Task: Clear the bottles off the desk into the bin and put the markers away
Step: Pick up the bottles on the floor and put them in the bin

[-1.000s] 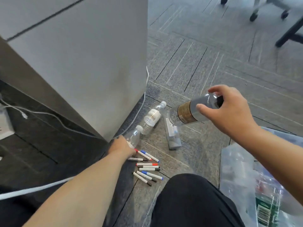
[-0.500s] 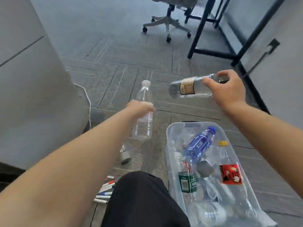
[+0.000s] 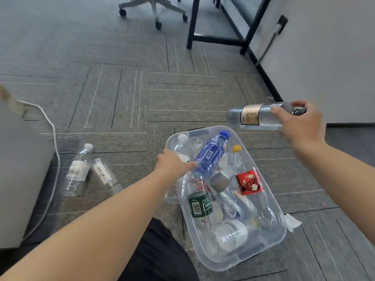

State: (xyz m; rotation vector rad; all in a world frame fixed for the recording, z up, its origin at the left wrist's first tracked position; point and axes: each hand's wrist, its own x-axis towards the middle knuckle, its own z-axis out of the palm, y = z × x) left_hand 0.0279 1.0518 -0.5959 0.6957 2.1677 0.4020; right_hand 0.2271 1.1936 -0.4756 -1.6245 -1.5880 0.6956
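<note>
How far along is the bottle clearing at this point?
Partly done. The clear bin already holds several bottles. In hand: the left hand lowers a clear bottle into it; the right hand holds a gold-labelled bottle above. Left: two bottles on the floor; markers aren't in view.

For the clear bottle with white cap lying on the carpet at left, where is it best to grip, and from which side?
Grip the clear white-capped bottle from above around its labelled middle; it lies flat, and another bottle crowds its right side.
</note>
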